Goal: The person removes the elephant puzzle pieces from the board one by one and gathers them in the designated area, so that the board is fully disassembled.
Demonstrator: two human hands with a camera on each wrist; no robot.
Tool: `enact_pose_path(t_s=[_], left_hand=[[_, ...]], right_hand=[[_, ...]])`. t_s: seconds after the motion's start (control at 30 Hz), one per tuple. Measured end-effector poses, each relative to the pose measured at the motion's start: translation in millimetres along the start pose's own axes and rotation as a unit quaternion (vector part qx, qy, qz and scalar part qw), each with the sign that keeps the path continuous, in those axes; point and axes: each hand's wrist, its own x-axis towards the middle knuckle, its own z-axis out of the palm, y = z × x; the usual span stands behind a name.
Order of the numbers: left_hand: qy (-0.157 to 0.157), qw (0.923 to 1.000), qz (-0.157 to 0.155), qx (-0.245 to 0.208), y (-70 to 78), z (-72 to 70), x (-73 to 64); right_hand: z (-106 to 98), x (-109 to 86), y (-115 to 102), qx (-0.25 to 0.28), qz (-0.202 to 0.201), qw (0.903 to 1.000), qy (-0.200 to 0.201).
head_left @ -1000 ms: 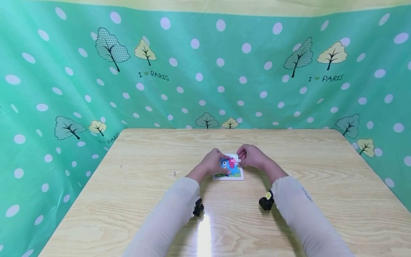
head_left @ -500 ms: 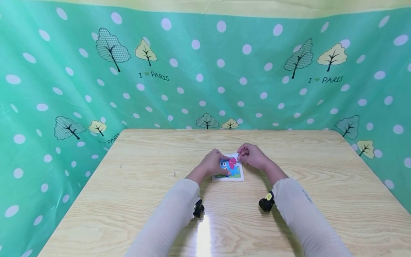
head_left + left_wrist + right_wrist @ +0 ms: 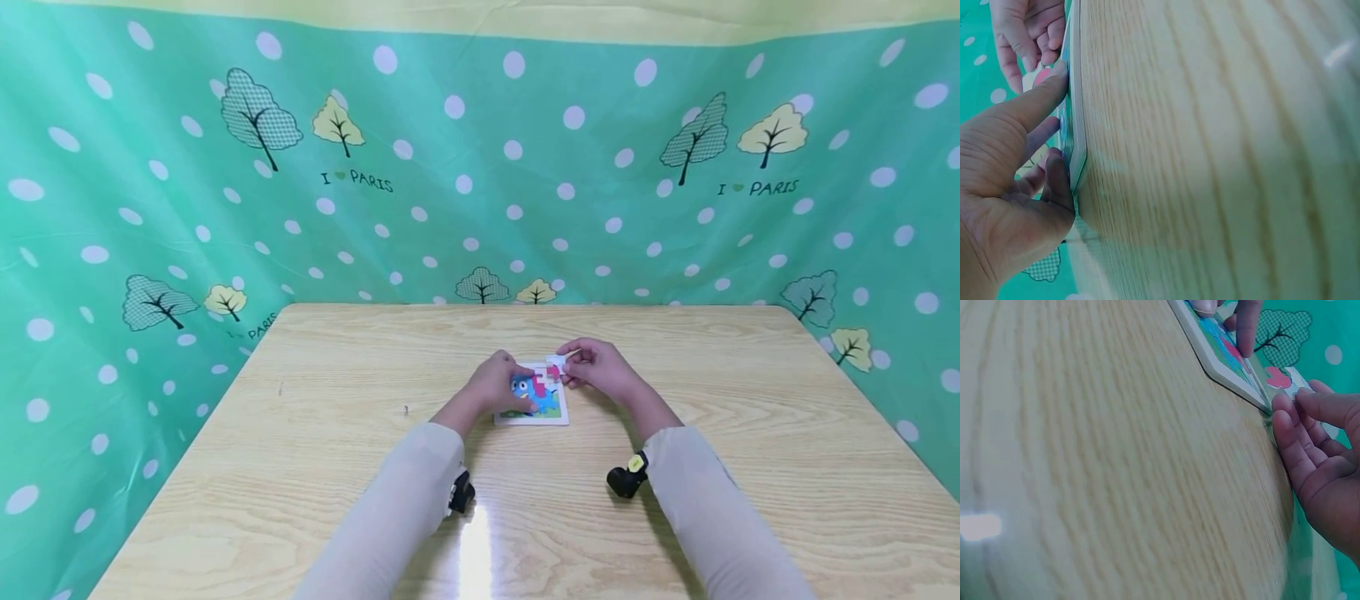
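A small jigsaw puzzle (image 3: 532,422) in a white frame lies on the table, its picture showing a blue cartoon figure with pink on green. My left hand (image 3: 495,385) rests over its left part. The thumb and index finger stretch across the picture, and the thumb (image 3: 1054,72) presses on its face in the left wrist view. At the far right corner my right hand (image 3: 604,370) pinches a pink-and-white puzzle piece (image 3: 554,367) between thumb and fingertips. In the right wrist view this piece (image 3: 1279,378) stands tilted just beyond the frame's edge. The left hand hides part of the picture.
The wood-grain table (image 3: 337,467) stretches around both arms. A tiny dark speck (image 3: 406,410) lies left of the puzzle. Behind the table hangs a green polka-dot curtain (image 3: 420,167). Dark wrist cameras (image 3: 626,478) sit below the sleeves.
The right hand, earlier at the puzzle's far right corner, has drawn slightly back with its fingers turned. The pink-and-white piece now shows tilted and raised there. The left hand stays in place.
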Motion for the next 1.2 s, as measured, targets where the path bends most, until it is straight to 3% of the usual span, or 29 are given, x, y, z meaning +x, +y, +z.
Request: enact_pose_path(t_s=[0.23,0.47,0.9,1.2], left_hand=[[0.003,1.0,-0.003,-0.003,0.4,1.1,-0.4],[0.004,0.9999,-0.004,-0.016,1.5,-0.2,-1.9],[0.008,0.9998,0.005,-0.018,-0.5,-0.6,-3.8],[0.003,0.9996,0.007,-0.027,1.5,-0.4,-3.6]], right_hand=[[-7,-6.3,0,0.025,0.009,0.9992,0.029],[-14,-7.0,5,0.059,-0.009,0.9975,0.039],[-30,-8.1,5,0.065,0.002,0.9952,0.073],[-42,0.0,10,0.048,0.003,0.9963,0.071]])
